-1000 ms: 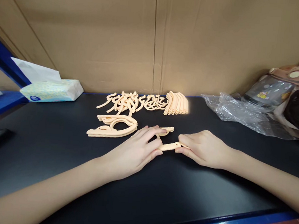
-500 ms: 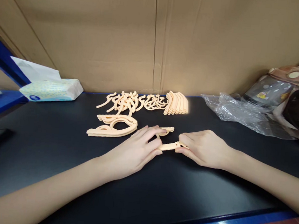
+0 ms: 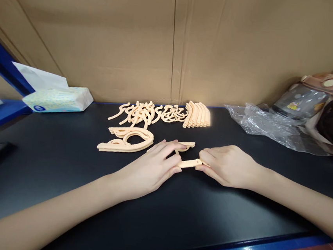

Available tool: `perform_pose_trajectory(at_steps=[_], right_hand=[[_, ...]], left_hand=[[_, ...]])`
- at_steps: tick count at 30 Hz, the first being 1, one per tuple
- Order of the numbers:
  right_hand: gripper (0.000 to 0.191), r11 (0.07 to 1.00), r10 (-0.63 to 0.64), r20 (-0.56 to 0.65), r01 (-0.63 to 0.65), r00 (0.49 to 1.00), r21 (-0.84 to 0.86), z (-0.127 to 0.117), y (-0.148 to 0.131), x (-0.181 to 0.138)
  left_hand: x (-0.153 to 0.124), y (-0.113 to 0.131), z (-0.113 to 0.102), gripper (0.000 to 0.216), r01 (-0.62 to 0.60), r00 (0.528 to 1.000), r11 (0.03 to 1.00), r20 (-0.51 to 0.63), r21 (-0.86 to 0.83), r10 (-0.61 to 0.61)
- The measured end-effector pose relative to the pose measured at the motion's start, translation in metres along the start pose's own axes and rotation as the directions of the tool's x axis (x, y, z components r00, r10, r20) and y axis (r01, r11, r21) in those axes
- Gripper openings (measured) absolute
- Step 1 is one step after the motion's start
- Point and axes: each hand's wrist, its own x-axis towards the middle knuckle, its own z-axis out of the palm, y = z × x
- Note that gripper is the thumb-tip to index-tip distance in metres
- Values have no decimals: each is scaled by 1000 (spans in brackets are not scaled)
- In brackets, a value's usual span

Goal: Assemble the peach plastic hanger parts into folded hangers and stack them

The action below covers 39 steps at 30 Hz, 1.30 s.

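A peach-coloured folding hanger [image 3: 189,164] lies low over the black table, held between both hands. My left hand [image 3: 154,173] is closed round its left part, with the thumb and fingers hiding much of it. At its right end my right hand [image 3: 229,165] pinches a small piece by the pierced joint; most of that piece is covered. Another arm of the hanger [image 3: 188,145] shows just beyond my left fingers. To the left of my left hand rest stacked folded hangers [image 3: 127,147].
Along the back lie loose hook pieces [image 3: 139,112], small curved pieces [image 3: 174,114] and a row of hanger arms [image 3: 197,115]. A tissue pack [image 3: 58,99] stands back left. Clear plastic bags [image 3: 268,125] and a bottle [image 3: 301,99] are at the right, before a cardboard wall [image 3: 118,38].
Both hands stay almost in place with the hanger between them. The piece at my right hand has shifted slightly against the pierced joint.
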Motion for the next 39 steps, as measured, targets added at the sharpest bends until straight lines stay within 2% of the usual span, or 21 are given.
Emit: perform_pose_trajectory(at_steps=[9, 16, 22, 25, 28, 31, 34, 39], right_hand=[[42, 979, -98, -97, 78, 990, -190, 1, 0, 1], [41, 976, -101, -121, 75, 988, -202, 0, -3, 1], [39, 995, -90, -48, 87, 995, -47, 1, 2, 1], [38, 991, -109, -11, 110, 994, 81, 0, 2, -1], [26, 963, -131, -6, 129, 991, 238, -4, -3, -2], [9, 919, -159, -24, 157, 987, 363, -7, -8, -2], [8, 900, -165, -45, 169, 985, 402, -10, -12, 0], [11, 916, -180, -65, 191, 982, 353, -10, -13, 2]], left_hand=[[0, -1, 1, 21, 0, 1000, 1000, -5, 8, 0], [0, -1, 2, 20, -11, 999, 1000, -44, -4, 11], [-1, -1, 3, 21, -9, 998, 1000, -57, -6, 8], [-1, -2, 3, 19, 61, 993, 998, -97, -22, -63], [-1, -2, 3, 27, 141, 982, 988, -118, -64, -148], [-1, -3, 4, 36, 143, 982, 988, -119, -67, -150], [-1, -3, 3, 38, 133, 984, 990, -115, -51, -139], [0, -4, 3, 36, 124, 986, 991, -102, -47, -128]])
